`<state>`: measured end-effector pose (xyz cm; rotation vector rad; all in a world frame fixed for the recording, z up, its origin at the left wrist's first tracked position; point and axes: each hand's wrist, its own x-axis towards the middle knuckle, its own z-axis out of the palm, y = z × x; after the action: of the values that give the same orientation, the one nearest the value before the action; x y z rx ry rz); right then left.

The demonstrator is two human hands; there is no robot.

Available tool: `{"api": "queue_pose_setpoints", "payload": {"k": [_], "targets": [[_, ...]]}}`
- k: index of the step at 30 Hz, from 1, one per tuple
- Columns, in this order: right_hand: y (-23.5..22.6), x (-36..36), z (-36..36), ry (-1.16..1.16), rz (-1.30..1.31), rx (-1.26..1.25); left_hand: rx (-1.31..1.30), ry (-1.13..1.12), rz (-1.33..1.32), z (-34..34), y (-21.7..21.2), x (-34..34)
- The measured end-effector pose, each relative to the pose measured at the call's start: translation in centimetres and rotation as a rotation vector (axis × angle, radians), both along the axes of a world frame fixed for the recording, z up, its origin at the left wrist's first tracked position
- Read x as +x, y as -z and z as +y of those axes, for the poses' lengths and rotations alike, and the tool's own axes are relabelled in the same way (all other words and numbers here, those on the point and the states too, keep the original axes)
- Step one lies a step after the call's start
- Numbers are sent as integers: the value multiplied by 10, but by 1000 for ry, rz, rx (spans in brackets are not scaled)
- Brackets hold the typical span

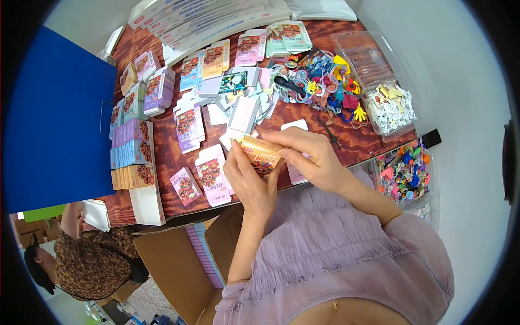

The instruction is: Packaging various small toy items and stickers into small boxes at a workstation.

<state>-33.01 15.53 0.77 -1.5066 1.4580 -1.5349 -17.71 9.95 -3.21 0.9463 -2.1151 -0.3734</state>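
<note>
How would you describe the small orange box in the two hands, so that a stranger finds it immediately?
Start at the brown wooden table covered with small cartoon-printed boxes. At its near edge, the left hand and right hand hold one orange box together. It is the only box lifted off the table; the pink box and its neighbours lie flat.

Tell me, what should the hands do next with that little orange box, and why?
Probably press the end flap closed. Both hands, left hand and right hand, hold the small orange box above the wooden table, with the right fingertips at its upper end. Finished boxes already stand in a row on the left.
</note>
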Motion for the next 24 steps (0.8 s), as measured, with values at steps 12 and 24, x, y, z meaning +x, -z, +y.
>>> {"api": "queue_pose_setpoints", "payload": {"k": [12, 24], "targets": [[4, 7, 1, 122, 241, -47, -33, 68, -44, 4, 4, -3], [17, 35, -2, 182, 120, -126, 145, 7, 126, 4, -6, -9]]}}
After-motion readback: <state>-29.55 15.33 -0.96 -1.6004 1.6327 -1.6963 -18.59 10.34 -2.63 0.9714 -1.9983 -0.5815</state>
